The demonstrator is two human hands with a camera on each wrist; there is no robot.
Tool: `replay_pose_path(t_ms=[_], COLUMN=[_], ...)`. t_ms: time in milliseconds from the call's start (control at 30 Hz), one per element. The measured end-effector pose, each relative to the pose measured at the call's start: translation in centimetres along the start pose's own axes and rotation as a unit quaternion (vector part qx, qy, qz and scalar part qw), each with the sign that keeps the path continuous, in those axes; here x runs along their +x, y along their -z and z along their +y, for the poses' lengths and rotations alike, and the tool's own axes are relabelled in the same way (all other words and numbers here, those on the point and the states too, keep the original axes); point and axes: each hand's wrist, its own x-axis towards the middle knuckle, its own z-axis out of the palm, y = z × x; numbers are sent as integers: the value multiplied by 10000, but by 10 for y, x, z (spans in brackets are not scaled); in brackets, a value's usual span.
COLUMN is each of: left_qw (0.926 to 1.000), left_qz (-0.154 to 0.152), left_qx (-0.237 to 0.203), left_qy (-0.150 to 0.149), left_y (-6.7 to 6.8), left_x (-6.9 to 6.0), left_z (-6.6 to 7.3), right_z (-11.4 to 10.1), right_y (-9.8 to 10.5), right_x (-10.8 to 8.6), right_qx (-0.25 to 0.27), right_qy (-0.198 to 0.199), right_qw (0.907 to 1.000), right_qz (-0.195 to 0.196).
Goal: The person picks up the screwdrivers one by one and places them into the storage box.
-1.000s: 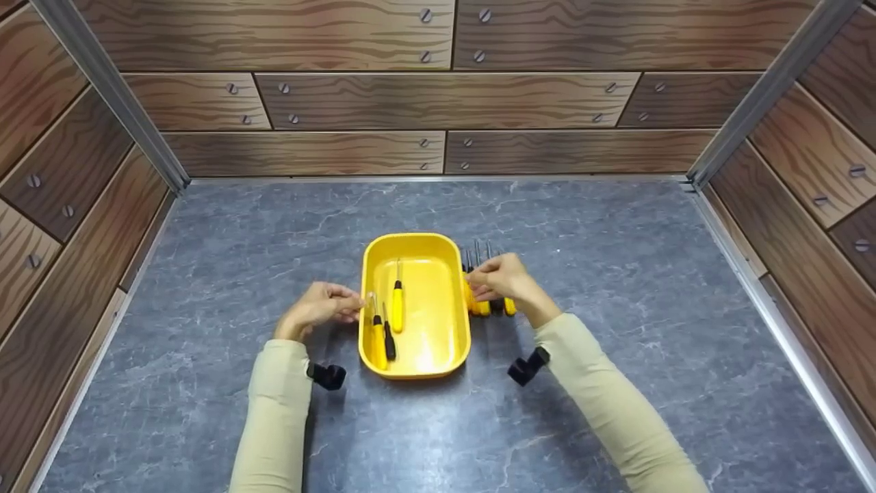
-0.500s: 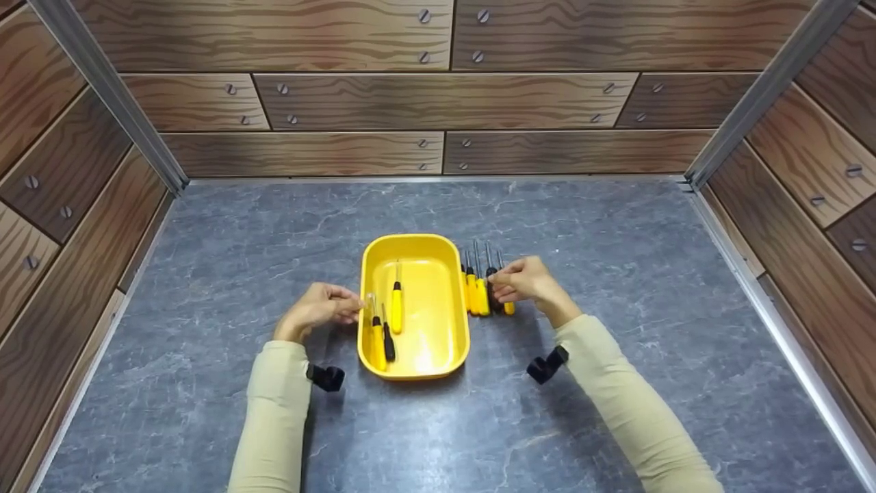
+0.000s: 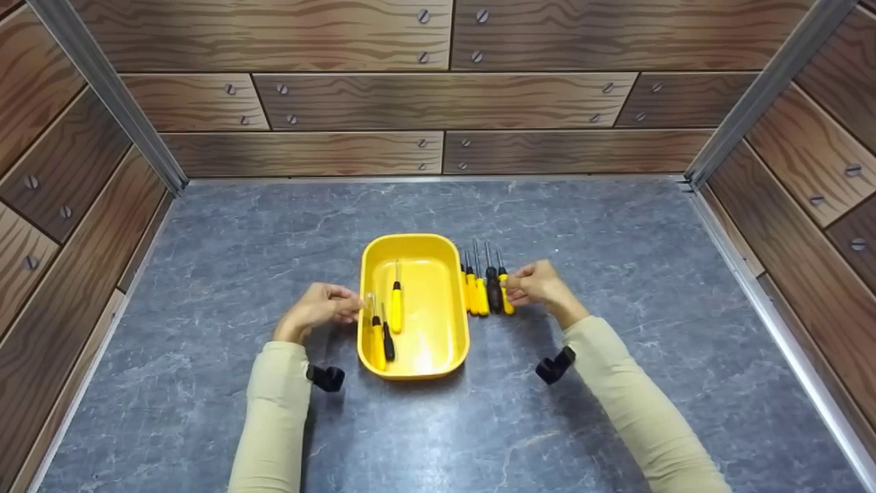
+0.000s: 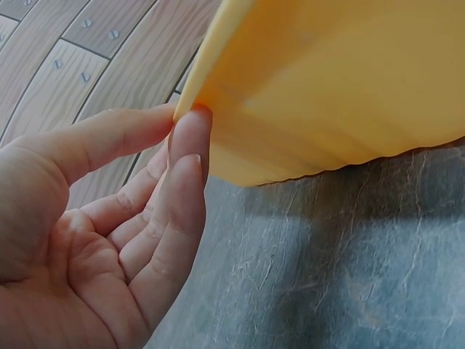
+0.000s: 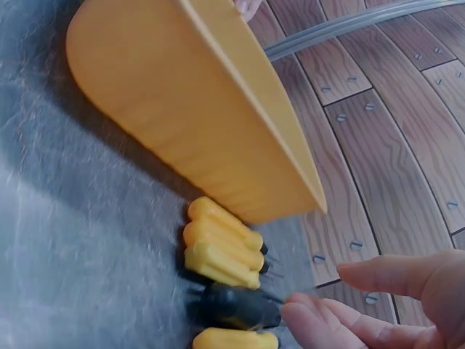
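My left hand (image 3: 321, 305) pinches the left rim of a yellow tray (image 3: 434, 335) between thumb and fingers; the left wrist view shows the grip on the thin edge. Inside the tray lie a yellow screwdriver (image 3: 397, 309), a black one (image 3: 388, 346) and another yellow one (image 3: 378, 348) by the left wall. Against the tray's right side, several screwdrivers form a row on the table. A thick black-handled screwdriver (image 3: 493, 293) and a yellow one (image 3: 507, 302) end that row. Close to that last handle is my right hand (image 3: 539, 282), thumb and fingers apart in the right wrist view, holding nothing.
The grey marbled tabletop (image 3: 438, 438) is bounded by wood-patterned panels (image 3: 438, 103) at the back and both sides. Metal rails run along the corners and edges. Each wrist carries a black camera mount (image 3: 554, 366).
My right hand has moved right along the screwdriver row, from the tray's right rim to the last yellow handle, uncovering the other handles. The left hand, tray and screwdrivers stay in place.
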Motion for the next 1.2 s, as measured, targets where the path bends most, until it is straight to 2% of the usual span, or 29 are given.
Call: replay_pose_path(t_ms=[233, 467, 833, 1200], left_qw=[10000, 9998, 9994, 9998], left_qz=[27, 27, 14, -37], left_qx=[65, 213, 341, 213], left_qy=[-40, 14, 48, 42], left_y=[-1, -1, 2, 2], left_x=[0, 0, -1, 1], left_z=[0, 0, 1, -1], right_z=[9, 15, 19, 21], right_y=[6, 8, 6, 4], right_x=[5, 10, 17, 19], right_qx=[-29, -347, -506, -529], right_qy=[-209, -290, -491, -603], right_qw=[9997, 9986, 9964, 9952], right_qz=[143, 268, 469, 555])
